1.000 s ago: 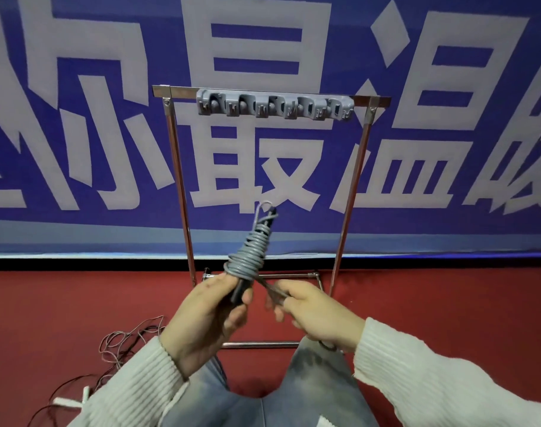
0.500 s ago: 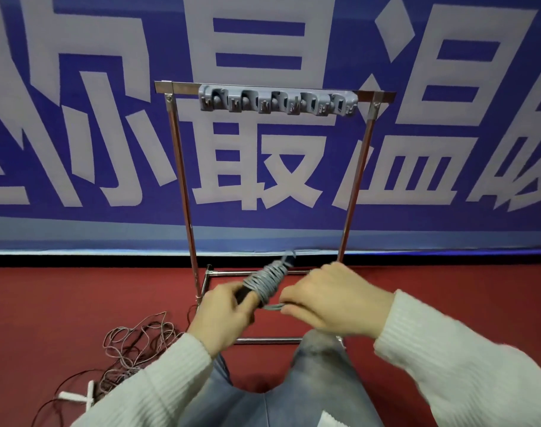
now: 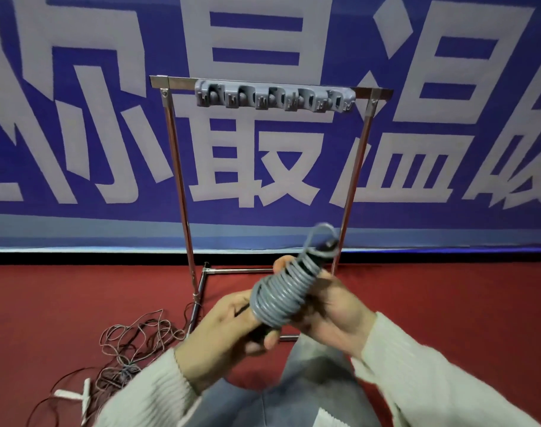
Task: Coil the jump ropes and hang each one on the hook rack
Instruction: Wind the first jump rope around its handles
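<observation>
Raised again, ribbed grey rope [image 3: 286, 292] coiled tight, gripped by my left hand [image 3: 232, 326] and right hand [image 3: 332, 309]; open air below metal rack [image 3: 273, 97].

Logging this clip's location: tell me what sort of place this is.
Probably an indoor hall or event space: red carpet, a big blue banner with large white characters along the wall, and a freestanding rack.

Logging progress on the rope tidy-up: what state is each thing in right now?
Grey jump rope: coiled round its handles, held in both hands.
Hook rack: hooks bare.
Red rope: tangled loose on the floor.
Left hand: grips the handle end.
Right hand: holds the coil.
</observation>
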